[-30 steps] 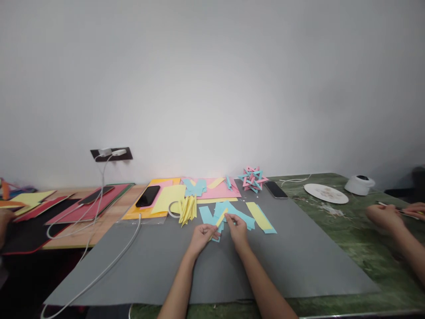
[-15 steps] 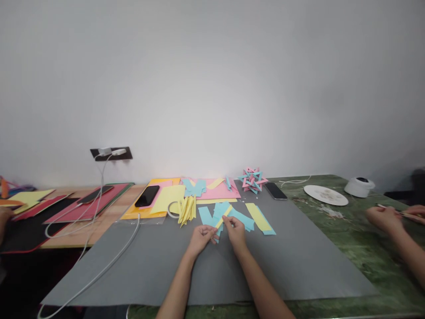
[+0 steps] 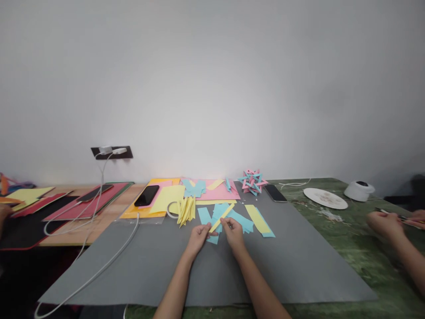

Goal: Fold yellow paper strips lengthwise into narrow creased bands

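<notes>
Between my two hands a narrow yellow paper strip (image 3: 223,217) is held at a slant, its upper end pointing away to the right. My left hand (image 3: 199,237) pinches its lower end. The fingers of my right hand (image 3: 233,230) are closed on its side, nearer the middle. Under and behind the strip lie several loose blue paper strips (image 3: 242,219) on the grey sheet (image 3: 285,266). A bundle of folded yellow strips (image 3: 187,210) rests just beyond my left hand. To the right, a flat yellow strip (image 3: 257,219) partly covers a blue one.
A pink and blue paper star ball (image 3: 253,182) stands near the wall beside a phone (image 3: 275,193). Another phone (image 3: 147,196) and a tape roll (image 3: 172,209) lie left. A white cable (image 3: 113,261) crosses the sheet's left side. Another person's hands (image 3: 387,221) work at right, near a white plate (image 3: 325,198).
The yellow strip has shifted slightly toward me and left, and more of its upper length shows beyond my right fingers. Both hands stay closed on it.
</notes>
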A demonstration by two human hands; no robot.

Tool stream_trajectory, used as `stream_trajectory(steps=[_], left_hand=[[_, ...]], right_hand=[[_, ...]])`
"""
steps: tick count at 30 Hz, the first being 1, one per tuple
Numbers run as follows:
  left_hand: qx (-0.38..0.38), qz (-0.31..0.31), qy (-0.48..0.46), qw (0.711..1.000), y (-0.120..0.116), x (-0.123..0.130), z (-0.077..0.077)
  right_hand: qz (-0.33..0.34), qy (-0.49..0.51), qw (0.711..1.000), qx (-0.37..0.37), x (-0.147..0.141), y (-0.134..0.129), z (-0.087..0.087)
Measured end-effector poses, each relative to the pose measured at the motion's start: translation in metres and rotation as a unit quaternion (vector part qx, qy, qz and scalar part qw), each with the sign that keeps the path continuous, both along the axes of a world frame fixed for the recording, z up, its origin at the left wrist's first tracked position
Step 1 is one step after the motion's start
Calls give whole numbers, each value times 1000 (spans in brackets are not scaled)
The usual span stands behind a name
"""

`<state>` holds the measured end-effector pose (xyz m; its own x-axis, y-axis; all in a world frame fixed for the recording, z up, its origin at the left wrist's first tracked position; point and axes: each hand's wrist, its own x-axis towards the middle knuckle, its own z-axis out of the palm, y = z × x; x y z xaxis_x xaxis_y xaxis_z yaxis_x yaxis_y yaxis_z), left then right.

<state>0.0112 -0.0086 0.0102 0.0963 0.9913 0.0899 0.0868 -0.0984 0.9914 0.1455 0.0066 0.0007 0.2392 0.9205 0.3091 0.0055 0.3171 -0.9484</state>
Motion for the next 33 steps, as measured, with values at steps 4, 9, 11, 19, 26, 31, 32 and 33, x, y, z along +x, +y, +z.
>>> stream_trajectory(steps=[4, 9, 11, 19, 26, 31, 32, 33], left_hand=[[6, -27, 6, 1000, -3, 1, 3], [11, -34, 12, 999, -5, -1, 4], [9, -35, 19, 999, -5, -2, 4], [0, -23, -18, 1000, -1, 1, 1], [6, -25, -53, 998, 1, 0, -4], [10, -22, -37, 999, 0, -1, -3], [12, -16, -37, 999, 0, -1, -3], [14, -12, -36, 999, 0, -1, -3]], right_hand=[[19, 5, 1000, -1, -1, -1, 2], [63, -12, 998, -2, -6, -4, 2], [90, -32, 995, -2, -8, -5, 1], [51, -18, 999, -5, -5, -5, 1], [58, -28, 998, -9, -5, -8, 4], [55, -15, 998, -2, -4, -8, 5], [41, -9, 999, -4, -3, -7, 5], [26, -2, 1000, -6, -3, -6, 4]])
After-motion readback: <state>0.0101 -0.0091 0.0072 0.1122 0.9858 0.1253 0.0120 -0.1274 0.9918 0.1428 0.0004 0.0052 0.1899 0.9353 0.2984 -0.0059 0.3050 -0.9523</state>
